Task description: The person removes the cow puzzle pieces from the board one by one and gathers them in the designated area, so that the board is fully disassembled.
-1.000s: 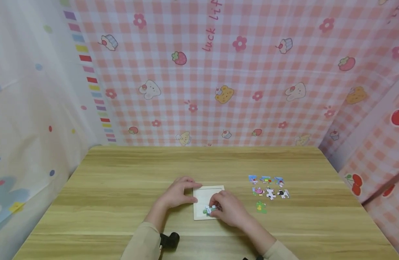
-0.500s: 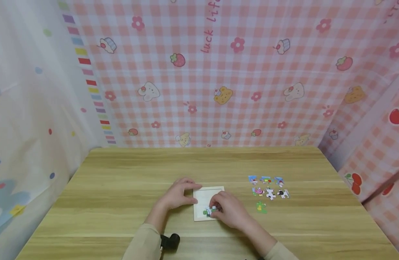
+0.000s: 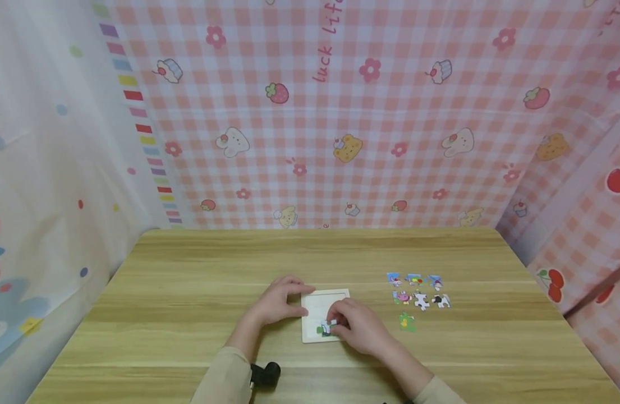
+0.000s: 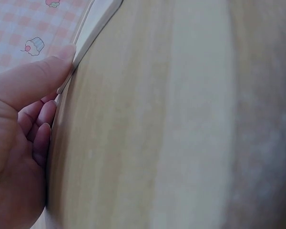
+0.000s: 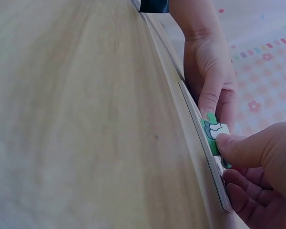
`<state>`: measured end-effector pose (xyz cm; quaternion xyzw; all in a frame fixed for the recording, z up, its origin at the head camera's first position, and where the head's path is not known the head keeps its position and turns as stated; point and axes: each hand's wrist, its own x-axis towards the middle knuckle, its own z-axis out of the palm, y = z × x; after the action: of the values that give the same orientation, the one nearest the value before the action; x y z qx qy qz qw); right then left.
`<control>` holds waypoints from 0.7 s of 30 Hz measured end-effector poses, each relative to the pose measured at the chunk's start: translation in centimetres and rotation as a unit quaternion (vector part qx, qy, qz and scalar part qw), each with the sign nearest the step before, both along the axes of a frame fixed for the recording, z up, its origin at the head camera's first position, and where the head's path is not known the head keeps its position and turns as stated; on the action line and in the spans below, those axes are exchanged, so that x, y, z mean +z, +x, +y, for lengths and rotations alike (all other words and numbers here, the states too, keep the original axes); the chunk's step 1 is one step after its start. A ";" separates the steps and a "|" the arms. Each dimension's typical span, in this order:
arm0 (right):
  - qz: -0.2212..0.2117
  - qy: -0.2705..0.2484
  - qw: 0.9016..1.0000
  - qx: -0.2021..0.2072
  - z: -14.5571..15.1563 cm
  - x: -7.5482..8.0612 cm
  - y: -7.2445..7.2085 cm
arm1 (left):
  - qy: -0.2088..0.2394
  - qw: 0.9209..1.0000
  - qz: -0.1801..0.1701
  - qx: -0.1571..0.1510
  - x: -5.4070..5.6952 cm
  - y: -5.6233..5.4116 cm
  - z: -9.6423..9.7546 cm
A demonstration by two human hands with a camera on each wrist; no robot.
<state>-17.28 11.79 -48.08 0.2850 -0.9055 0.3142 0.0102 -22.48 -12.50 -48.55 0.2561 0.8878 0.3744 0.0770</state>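
A pale, shallow puzzle tray [image 3: 315, 303] lies flat on the table. My left hand [image 3: 278, 302] rests at its left side, the forefinger at the upper left corner and the thumb [image 4: 47, 76] against the rim. My right hand [image 3: 365, 328] is over the tray's lower right part and pinches a green and white jigsaw piece [image 5: 214, 133] between thumb and forefinger, low in the tray. The thumb covers part of the piece, and whether a second piece lies under the fingers I cannot tell.
Several loose jigsaw pieces lie in rows to the right of the tray, among them a white one [image 3: 421, 301] and a green one [image 3: 407, 321]. A black wrist camera [image 3: 266, 375] sits on the left forearm. Patterned cloth [image 3: 310, 140] hangs behind the wooden table [image 3: 198, 269].
My right fingers have shifted slightly at the jigsaw piece, which stays in the lower part of the tray. My left hand has kept its place at the tray's left side.
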 end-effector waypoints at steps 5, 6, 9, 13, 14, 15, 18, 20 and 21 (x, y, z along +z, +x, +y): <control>0.006 0.009 1.000 0.003 0.1 0.2 0.1 | -0.001 1.000 0.000 -0.001 -0.1 -0.1 0.0; 0.006 0.010 1.000 0.004 0.1 0.2 0.1 | -0.001 1.000 0.001 -0.001 -0.1 -0.1 0.0; -0.002 0.008 1.000 0.006 0.0 0.3 0.1 | -0.001 1.000 0.001 0.000 0.0 -0.1 0.0; -0.006 0.004 1.000 0.011 0.0 0.3 0.1 | -0.001 1.000 0.001 0.000 0.2 0.0 0.0; -0.006 0.001 1.000 0.011 0.0 0.3 0.1 | -0.001 1.000 0.001 0.000 0.2 0.0 0.0; -0.007 -0.004 1.000 0.012 0.1 0.3 0.1 | -0.002 1.000 0.001 -0.001 0.2 0.0 0.0; -0.018 -0.022 1.000 0.013 0.3 0.5 0.2 | -0.003 1.000 0.001 -0.002 0.3 0.1 0.0; -0.028 -0.034 0.999 0.012 0.6 0.7 0.3 | -0.003 1.000 0.000 -0.002 0.2 0.0 0.0; -0.032 -0.039 0.999 0.013 0.8 0.8 0.3 | -0.004 1.000 0.001 -0.001 0.2 0.0 0.0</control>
<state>-16.98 12.60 -47.25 0.2855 -0.8888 0.3582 -0.0118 -22.49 -12.46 -48.38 0.2574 0.8889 0.3708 0.0779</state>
